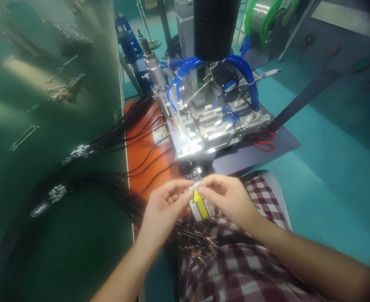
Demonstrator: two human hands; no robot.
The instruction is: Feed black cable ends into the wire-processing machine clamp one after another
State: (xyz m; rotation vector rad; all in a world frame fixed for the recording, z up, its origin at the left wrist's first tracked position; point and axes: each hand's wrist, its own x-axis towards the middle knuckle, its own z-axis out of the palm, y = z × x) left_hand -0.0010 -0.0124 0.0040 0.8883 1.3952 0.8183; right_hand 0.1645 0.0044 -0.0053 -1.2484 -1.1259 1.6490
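Pinching a tiny pale piece (194,187), too small to identify, between thumb and fingers of both left hand (164,203) and right hand (230,195), just below the frame's centre. Overlapping a yellow-arrow label (201,208) there, below a pneumatic machine (189,147) with blue hoses (252,82) at upper centre. Placed above checkered fabric (238,268) and bared wire ends (212,244) at lower centre.

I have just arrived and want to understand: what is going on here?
A person's left hand and right hand are close together in front of a machine, pinching a small pale piece, too small to identify. Black cables lie in bundles to the left; coloured wire ends show over checked cloth.
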